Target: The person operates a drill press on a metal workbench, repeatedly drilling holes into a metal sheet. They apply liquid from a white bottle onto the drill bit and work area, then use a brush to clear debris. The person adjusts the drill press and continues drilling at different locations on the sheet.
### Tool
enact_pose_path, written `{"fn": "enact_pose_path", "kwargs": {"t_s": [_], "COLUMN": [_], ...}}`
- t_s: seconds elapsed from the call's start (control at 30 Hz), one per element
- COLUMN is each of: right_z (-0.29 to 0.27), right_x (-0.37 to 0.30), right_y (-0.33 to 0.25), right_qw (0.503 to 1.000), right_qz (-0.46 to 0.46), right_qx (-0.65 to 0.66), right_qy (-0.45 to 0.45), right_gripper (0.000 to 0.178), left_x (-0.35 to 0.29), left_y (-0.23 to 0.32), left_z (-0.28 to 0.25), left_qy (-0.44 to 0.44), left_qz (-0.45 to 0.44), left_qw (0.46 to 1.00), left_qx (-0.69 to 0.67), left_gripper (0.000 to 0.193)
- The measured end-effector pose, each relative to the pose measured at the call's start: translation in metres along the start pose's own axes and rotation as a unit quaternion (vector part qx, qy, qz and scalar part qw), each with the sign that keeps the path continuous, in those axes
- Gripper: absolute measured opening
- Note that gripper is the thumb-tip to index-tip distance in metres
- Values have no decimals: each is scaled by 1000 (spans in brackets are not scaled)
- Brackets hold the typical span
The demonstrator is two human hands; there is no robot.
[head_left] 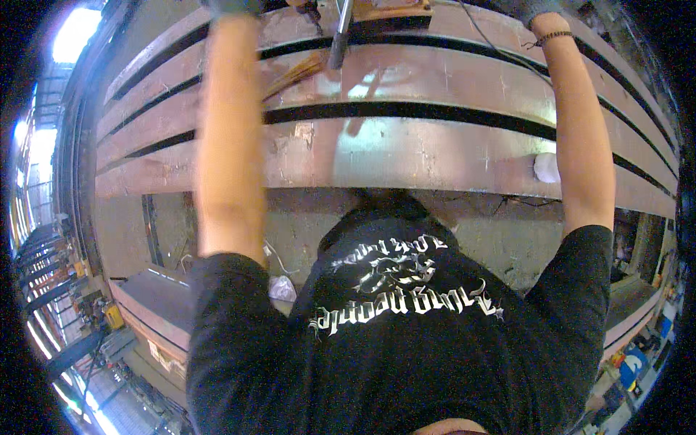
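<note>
Both my arms reach forward over a slotted metal worktable (pixel 449 156). At the top edge, my left hand (pixel 233 6) shows only as a dark glove, its fingers cut off by the frame. My right hand (pixel 535 9), also in a dark glove and with a bracelet at the wrist, is cut off the same way. What either hand holds or touches is hidden. Between the arms lies a tool with a metal shaft and a dark grip (pixel 338 51). Beside it is a tan, bristle-like bundle (pixel 296 75), nearer my left forearm.
A thin dark cable (pixel 500 52) runs across the tabletop toward my right forearm. Next to that forearm sits a rounded white thing (pixel 545 168). An orange-brown block (pixel 391 10) stands at the far edge. A crumpled whitish thing (pixel 282 288) lies below the table's near edge.
</note>
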State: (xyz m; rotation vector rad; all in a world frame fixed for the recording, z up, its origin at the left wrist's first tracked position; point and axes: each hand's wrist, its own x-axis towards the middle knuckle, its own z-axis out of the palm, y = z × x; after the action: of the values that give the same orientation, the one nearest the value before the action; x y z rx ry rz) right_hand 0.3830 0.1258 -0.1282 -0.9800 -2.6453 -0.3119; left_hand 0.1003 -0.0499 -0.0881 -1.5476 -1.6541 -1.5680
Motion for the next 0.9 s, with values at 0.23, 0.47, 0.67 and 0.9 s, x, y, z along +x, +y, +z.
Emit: {"fn": "enact_pose_path", "kwargs": {"t_s": [0.23,0.47,0.67,0.9], "right_z": [-23,-13,-23,-20], "right_x": [-7,-2,-8,-4], "right_y": [3,-3,-2,13], "right_qw": [999,998,996,999], "right_qz": [40,4,47,-14], "right_qx": [-24,-53,-76,18], "right_qy": [-2,45,15,-32], "right_gripper": [66,58,58,53], "left_x": [-165,-175,-151,-48], "left_y": [48,12,26,54], "left_z": [142,259,265,121], "left_qy": [-202,-271,-280,-368], "left_qz": [-333,-278,-327,158], "left_qw": [917,921,903,881], "left_qx": [-90,-16,6,253], "left_gripper": [82,121,83,35]}}
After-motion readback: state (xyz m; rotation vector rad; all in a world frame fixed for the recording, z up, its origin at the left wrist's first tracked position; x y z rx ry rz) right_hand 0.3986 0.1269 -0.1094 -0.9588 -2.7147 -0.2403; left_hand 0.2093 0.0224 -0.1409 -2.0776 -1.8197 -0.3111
